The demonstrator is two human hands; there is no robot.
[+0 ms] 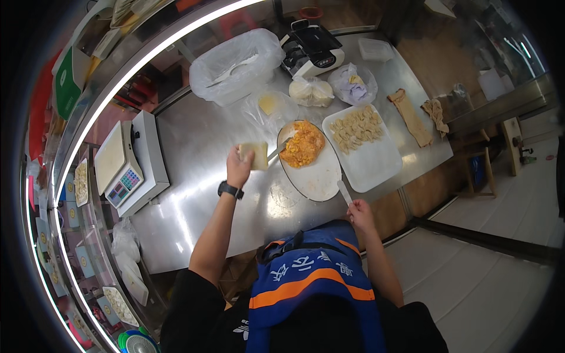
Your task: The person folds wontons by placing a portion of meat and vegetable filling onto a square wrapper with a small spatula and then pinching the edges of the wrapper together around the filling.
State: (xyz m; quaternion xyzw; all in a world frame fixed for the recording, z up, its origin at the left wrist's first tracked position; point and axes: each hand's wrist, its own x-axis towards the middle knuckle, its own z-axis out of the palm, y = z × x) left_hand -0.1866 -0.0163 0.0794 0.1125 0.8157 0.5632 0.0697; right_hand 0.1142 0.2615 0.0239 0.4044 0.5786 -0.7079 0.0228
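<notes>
My left hand holds a stack of pale square dough wrappers above the steel table, thumb on top. Between the fingers of my right hand is a flat, pale spatula, its tip by the lower right rim of an oval plate. Orange filling with corn kernels is heaped at the plate's far end. A flat metal utensil rests with one end in the filling. Right of the plate, a white tray carries rows of folded dumplings on its far half.
Behind the plate are a bag-lined tub, a black-and-white machine, bagged dough and another plastic bag. A scale stands left. Cloth strips and a plastic container lie right.
</notes>
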